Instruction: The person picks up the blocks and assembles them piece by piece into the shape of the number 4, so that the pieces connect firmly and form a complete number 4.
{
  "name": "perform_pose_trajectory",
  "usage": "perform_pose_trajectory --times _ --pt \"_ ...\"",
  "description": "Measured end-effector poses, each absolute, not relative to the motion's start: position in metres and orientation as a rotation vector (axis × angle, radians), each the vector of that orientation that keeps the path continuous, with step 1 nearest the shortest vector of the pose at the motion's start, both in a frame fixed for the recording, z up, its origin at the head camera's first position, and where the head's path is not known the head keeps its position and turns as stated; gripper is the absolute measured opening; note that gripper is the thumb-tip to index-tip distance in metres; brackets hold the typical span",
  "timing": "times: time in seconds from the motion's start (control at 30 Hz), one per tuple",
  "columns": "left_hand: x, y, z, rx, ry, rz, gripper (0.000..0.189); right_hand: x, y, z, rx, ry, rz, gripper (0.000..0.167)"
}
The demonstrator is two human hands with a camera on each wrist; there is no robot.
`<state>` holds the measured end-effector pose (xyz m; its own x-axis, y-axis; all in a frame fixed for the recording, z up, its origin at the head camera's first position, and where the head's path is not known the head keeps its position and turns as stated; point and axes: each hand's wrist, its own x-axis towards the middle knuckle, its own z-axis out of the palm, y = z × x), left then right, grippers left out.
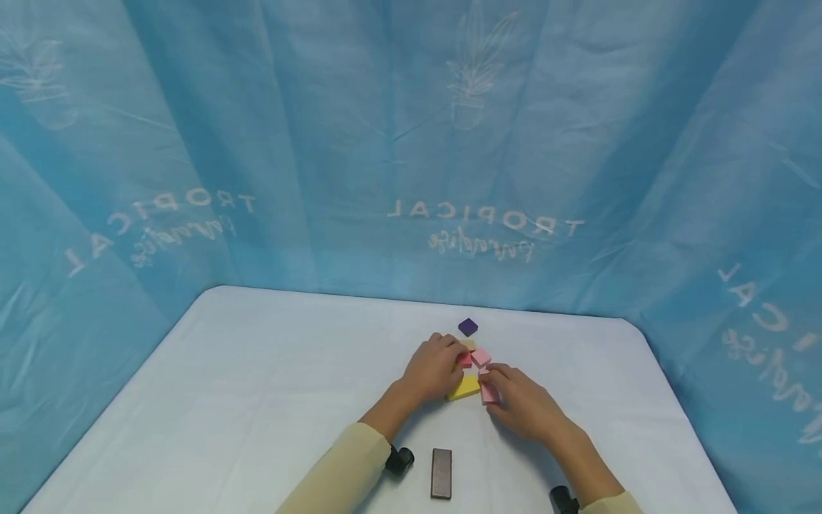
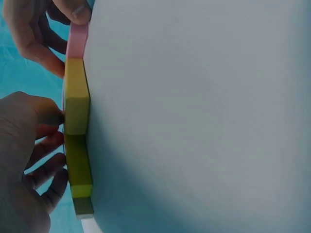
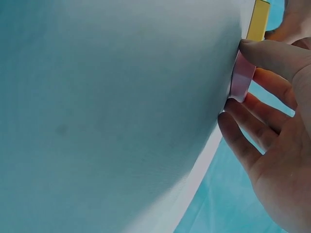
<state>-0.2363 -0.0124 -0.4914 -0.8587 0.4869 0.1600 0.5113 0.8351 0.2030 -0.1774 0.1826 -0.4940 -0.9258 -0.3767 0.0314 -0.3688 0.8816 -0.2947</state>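
A small cluster of flat coloured blocks lies toward the back of the white table. My left hand (image 1: 437, 368) is at its left side, thumb and fingertips around a red block (image 1: 465, 360). Just in front of that hand is a yellow block (image 1: 465, 387), its side facing the left wrist view. My right hand (image 1: 523, 401) grips a pink block (image 3: 241, 80) between thumb and fingers, against the yellow block's right end. A lighter pink block (image 1: 480, 358) and a pale yellow block (image 1: 469, 345) sit behind, the latter partly hidden by the left fingers.
Behind the cluster a dark purple block (image 1: 468, 327) lies apart. A brown rectangular block (image 1: 441, 474) lies nearer, between the forearms. The white-covered table (image 1: 270, 385) ends at a blue printed curtain (image 1: 347, 143) along the back and sides.
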Motion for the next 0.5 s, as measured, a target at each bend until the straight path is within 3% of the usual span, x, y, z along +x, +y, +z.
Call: perform_pose_trajectory --times 0.5 --pt "-0.2387 -0.0077 -0.4971 -0.623 -2.971 -0.514 0.039 -0.1773 0.1804 -0.4946 -0.558 3.028 -0.443 0.052"
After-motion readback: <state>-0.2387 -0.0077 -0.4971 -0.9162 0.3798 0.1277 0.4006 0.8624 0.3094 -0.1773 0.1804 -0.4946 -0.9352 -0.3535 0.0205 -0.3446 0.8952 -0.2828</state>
